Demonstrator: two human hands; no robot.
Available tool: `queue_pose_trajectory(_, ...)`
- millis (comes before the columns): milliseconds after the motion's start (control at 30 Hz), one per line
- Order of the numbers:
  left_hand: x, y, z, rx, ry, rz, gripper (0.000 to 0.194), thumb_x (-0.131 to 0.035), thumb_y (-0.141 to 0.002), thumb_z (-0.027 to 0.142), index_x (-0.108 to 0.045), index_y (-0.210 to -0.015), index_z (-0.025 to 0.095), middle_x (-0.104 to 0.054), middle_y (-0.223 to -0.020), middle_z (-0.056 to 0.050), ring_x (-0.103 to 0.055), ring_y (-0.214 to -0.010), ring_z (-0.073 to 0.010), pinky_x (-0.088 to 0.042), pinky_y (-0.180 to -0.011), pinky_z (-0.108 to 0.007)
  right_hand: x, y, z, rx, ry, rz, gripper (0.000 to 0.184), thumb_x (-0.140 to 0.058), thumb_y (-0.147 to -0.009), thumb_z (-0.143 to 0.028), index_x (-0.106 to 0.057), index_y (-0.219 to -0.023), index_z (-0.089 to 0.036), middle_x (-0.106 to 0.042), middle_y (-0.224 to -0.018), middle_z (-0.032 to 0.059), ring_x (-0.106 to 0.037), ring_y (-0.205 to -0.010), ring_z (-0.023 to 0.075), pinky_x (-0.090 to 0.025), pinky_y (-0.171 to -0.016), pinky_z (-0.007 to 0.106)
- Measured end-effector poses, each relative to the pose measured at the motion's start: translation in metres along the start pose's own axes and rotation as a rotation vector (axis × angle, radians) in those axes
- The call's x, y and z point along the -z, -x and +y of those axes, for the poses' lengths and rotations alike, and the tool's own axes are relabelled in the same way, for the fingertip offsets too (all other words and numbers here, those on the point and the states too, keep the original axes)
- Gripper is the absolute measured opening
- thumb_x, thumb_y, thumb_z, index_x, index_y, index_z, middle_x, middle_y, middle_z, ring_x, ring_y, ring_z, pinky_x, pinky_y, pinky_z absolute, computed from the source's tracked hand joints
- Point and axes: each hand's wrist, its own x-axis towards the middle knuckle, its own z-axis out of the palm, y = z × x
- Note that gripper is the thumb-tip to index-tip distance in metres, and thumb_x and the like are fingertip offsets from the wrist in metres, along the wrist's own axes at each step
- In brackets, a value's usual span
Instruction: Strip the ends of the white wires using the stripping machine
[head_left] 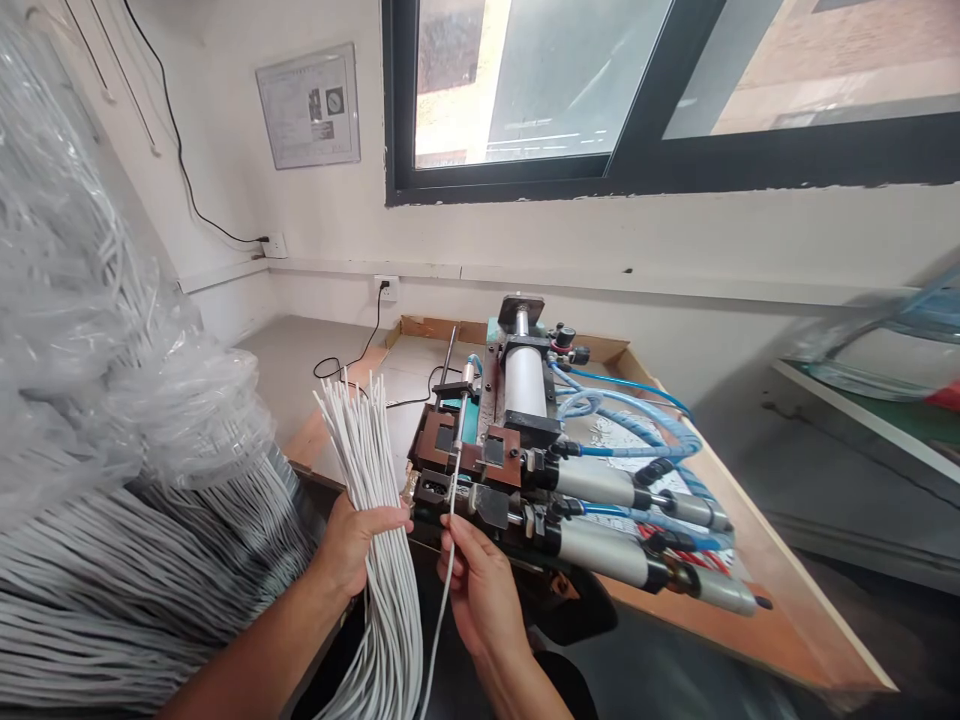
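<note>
While my left hand [351, 545] grips the wire bundle [371, 475] just beside the machine [525, 385] and my right hand [480, 580] pinches a single wire [437, 640] up against its front, a slack pinch could seat that crooked, or moving parts could nip me.

White painted wall [322, 220] across back — and up top, wide sliding window [517, 90] in dark grey frame, bright daylight beyond. Rectangular printed sheet [309, 110] left of it. White plastic trunking [555, 277] running below. Far right — green-topped, white-edged shelf [847, 418], shadow on wall beside it.
</note>
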Motion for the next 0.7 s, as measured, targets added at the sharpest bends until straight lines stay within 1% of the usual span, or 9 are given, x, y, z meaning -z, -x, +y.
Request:
queue_pose_trajectory(100, -0.002, 0.001, 0.001, -0.001, -0.014, 0.008, 0.014, -0.069, -0.048, 0.008, -0.065, -0.061, 0.012, -0.062, -0.053, 0.001, -0.056, -0.05, -0.0128, -0.044, -0.053, -0.025, -0.002, -0.001, -0.002, -0.034, -0.047, -0.011, 0.021, -0.074, -0.057, -0.029, -0.067, -0.068, -0.012, -0.048, -0.049, -0.0042, -0.027, -0.038, 0.0011, -0.018, -0.036, 0.014)
queue_pose_trajectory(167, -0.004, 0.002, 0.0, -0.01, -0.027, -0.001, 0.014, -0.068, -0.048, 0.007, -0.064, -0.061, 0.012, -0.062, -0.054, 0.001, -0.056, -0.051, -0.0127, -0.045, -0.053, -0.025, -0.003, 0.0, -0.002, -0.058, -0.07, -0.017, 0.021, -0.075, -0.056, -0.028, -0.066, -0.067, -0.012, -0.047, -0.049, -0.0044, -0.027, -0.039, 0.0009, -0.019, -0.036, 0.014)
queue_pose_trajectory(267, -0.005, 0.006, -0.002, -0.023, -0.077, -0.032, 0.013, -0.068, -0.048, 0.007, -0.064, -0.06, 0.011, -0.061, -0.055, 0.0, -0.055, -0.051, -0.013, -0.045, -0.053, -0.025, -0.005, 0.002, -0.001, -0.1, -0.075, -0.039, 0.024, -0.074, -0.057, -0.031, -0.066, -0.069, -0.012, -0.048, -0.052, -0.0038, -0.031, -0.042, 0.0022, -0.025, -0.039, 0.015)
queue_pose_trajectory(333, -0.007, 0.01, -0.005, -0.025, -0.123, -0.052, 0.013, -0.067, -0.049, 0.007, -0.063, -0.061, 0.011, -0.061, -0.054, 0.0, -0.055, -0.051, -0.0137, -0.044, -0.053, -0.026, -0.006, 0.004, -0.001, -0.111, -0.048, -0.087, 0.025, -0.071, -0.061, -0.035, -0.066, -0.071, -0.012, -0.044, -0.049, -0.0052, -0.033, -0.044, 0.0039, -0.029, -0.043, 0.016)
queue_pose_trajectory(400, -0.009, 0.015, -0.008, -0.02, -0.174, -0.077, 0.013, -0.066, -0.05, 0.007, -0.062, -0.061, 0.011, -0.06, -0.053, 0.0, -0.055, -0.05, -0.0145, -0.044, -0.051, -0.027, -0.007, 0.007, -0.001, -0.092, 0.023, -0.147, 0.026, -0.069, -0.064, -0.038, -0.065, -0.069, -0.013, -0.036, -0.045, -0.0072, -0.031, -0.043, 0.005, -0.029, -0.043, 0.018)
queue_pose_trajectory(467, -0.01, 0.018, -0.011, -0.039, -0.233, -0.111, 0.012, -0.066, -0.051, 0.008, -0.061, -0.061, 0.012, -0.059, -0.053, 0.001, -0.054, -0.05, -0.0149, -0.043, -0.051, -0.027, -0.007, 0.01, -0.001, -0.046, 0.144, -0.176, 0.028, -0.07, -0.062, -0.039, -0.065, -0.069, -0.013, -0.035, -0.045, -0.0073, -0.028, -0.042, 0.0051, -0.025, -0.041, 0.019)
queue_pose_trajectory(567, -0.008, 0.021, -0.015, -0.105, -0.325, -0.145, 0.011, -0.067, -0.053, 0.01, -0.06, -0.062, 0.012, -0.058, -0.056, 0.002, -0.052, -0.055, -0.014, -0.042, -0.053, -0.025, -0.005, 0.014, 0.002, 0.043, 0.294, -0.142, 0.029, -0.072, -0.058, -0.038, -0.066, -0.072, -0.013, -0.042, -0.049, -0.0049, -0.026, -0.043, 0.0047, -0.019, -0.04, 0.019)
queue_pose_trajectory(633, -0.005, 0.02, -0.017, -0.127, -0.34, -0.141, 0.013, -0.067, -0.053, 0.009, -0.061, -0.064, 0.013, -0.058, -0.059, 0.002, -0.051, -0.058, -0.0136, -0.042, -0.056, -0.025, -0.003, 0.015, 0.004, 0.086, 0.31, -0.112, 0.028, -0.071, -0.06, -0.039, -0.066, -0.07, -0.013, -0.04, -0.049, -0.0052, -0.026, -0.043, 0.0047, -0.018, -0.04, 0.019)
queue_pose_trajectory(700, -0.003, 0.02, -0.019, -0.122, -0.313, -0.135, 0.015, -0.067, -0.053, 0.008, -0.062, -0.067, 0.013, -0.06, -0.061, 0.002, -0.052, -0.06, -0.014, -0.042, -0.058, -0.025, -0.002, 0.017, 0.006, 0.102, 0.277, -0.087, 0.027, -0.069, -0.063, -0.039, -0.064, -0.067, -0.014, -0.04, -0.048, -0.0053, -0.026, -0.043, 0.005, -0.018, -0.04, 0.019)
